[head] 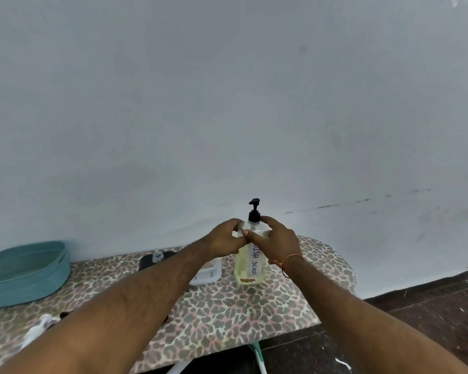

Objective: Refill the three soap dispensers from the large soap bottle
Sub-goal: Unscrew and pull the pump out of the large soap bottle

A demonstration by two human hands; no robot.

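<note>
A clear square soap dispenser [250, 268] with a black pump top and a "DISH SOAP" label stands on the leopard-print table [222, 314], holding pale yellow liquid. My left hand [224, 240] grips its upper left shoulder. My right hand [274, 238] holds the upper right shoulder, thumb across the front. Behind my left forearm sits a second clear dispenser [207, 271], mostly hidden. A dark object with a small clear open bottle neck [157, 257] lies further left.
A teal ribbed basket [25, 273] sits at the table's left end. A white object [38, 329], partly hidden by my left arm, lies near the front left. The pale wall is close behind the table. Dark floor [416, 319] lies to the right.
</note>
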